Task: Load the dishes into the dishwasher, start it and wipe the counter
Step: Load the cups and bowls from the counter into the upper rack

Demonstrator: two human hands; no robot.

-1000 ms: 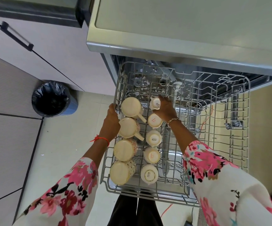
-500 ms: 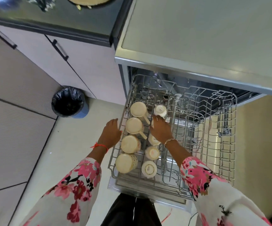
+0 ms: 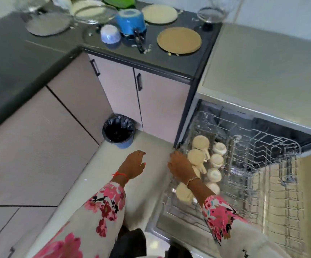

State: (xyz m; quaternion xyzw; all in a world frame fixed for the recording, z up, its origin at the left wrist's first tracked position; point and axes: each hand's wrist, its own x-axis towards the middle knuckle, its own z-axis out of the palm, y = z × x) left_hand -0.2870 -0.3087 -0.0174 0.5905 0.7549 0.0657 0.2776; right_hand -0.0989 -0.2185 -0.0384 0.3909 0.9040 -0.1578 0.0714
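Cups and mugs now stand upturned in two rows along the left side of the pulled-out rack of the dishwasher: bigger mugs at the rack's left edge, smaller cups just beside them. The rest of the rack is bare wire.

A second ago both hands were in among these cups. The left grip has since come off the rack's left edge and hangs over the floor near the bin, fingers loosely spread and holding nothing. The right grip has drawn back from the rear cup to the rack's left rim, lying across the big mugs. Blur hides whether its fingers hook the wire or only rest there, so I cannot tell.

The view has also swung up and left, bringing the table into sight. On it wait a brown plate near its right edge, a cream plate behind that, an upturned blue pot, a small bowl, a glass bowl and a metal plate, with crumbs along the front edge.

This batch looks settled, and the next load probably comes from the table. Loading seems well short of done; starting the machine and wiping are still to come.
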